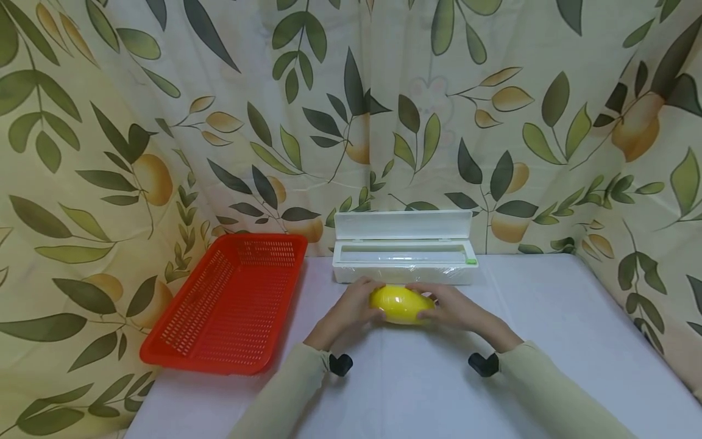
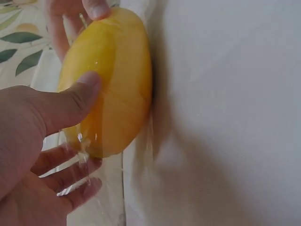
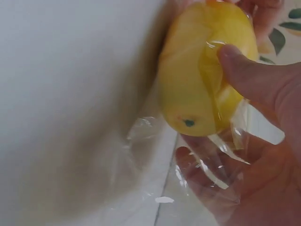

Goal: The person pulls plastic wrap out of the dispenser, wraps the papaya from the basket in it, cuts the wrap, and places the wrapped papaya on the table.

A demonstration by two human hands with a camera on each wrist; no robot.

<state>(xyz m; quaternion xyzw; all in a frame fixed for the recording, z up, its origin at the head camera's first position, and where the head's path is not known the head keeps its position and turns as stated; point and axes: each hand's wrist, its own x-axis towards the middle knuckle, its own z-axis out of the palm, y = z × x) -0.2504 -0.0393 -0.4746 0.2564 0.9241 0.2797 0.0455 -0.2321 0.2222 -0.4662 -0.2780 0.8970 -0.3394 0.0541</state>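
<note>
A yellow mango [image 1: 402,305] is held between both hands over the table, just in front of the cling film box [image 1: 406,274]. My left hand [image 1: 353,305] grips one end, thumb on the near side and fingers around the far side. At the other end my right hand [image 1: 455,308] holds it the same way. Clear cling film [image 3: 207,165] lies over the fruit and hangs in loose wrinkles past its end, across the right fingers. In the right wrist view a dark stem spot [image 3: 189,123] shows on the mango. The box's lid [image 1: 403,225] stands raised behind a film roll [image 1: 403,256].
To the left sits a red plastic basket [image 1: 230,311] with perforated sides. A white cloth covers the table [image 1: 406,390]. Leaf-patterned curtains [image 1: 384,128] hang behind the table and on both sides. A green piece [image 1: 470,261] is at the box's right end.
</note>
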